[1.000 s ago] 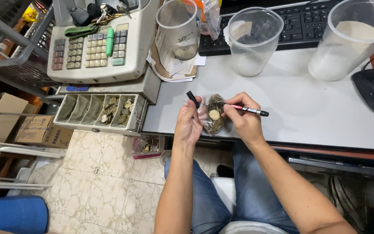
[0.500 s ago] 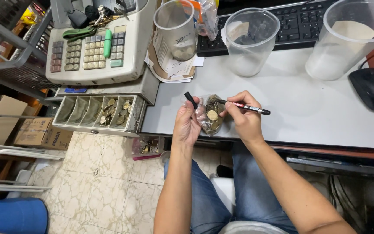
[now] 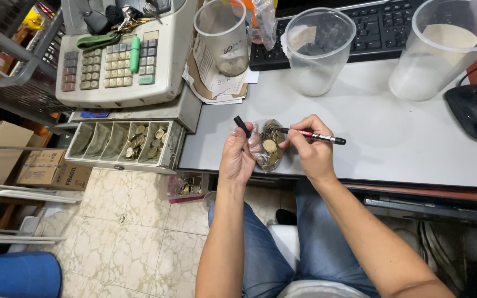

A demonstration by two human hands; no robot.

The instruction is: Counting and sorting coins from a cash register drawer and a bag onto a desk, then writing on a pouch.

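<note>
A small clear plastic bag of gold coins [image 3: 269, 144] rests at the front edge of the grey desk [image 3: 382, 138]. My left hand [image 3: 237, 157] steadies the bag from the left and pinches a black pen cap [image 3: 242, 126] between its fingers. My right hand [image 3: 311, 150] holds a black and red marker [image 3: 318, 136] with its tip on the bag's top.
A cash register [image 3: 122, 55] stands at the left with its coin drawer [image 3: 125, 144] open. Three clear plastic tubs [image 3: 318, 49] line the back, with a keyboard [image 3: 382, 30] behind and a black mouse [image 3: 476, 110] at the right. Cardboard boxes [image 3: 28, 165] sit on the floor.
The hands, bag and marker stay almost where they were; the marker has shifted only slightly over the bag.
</note>
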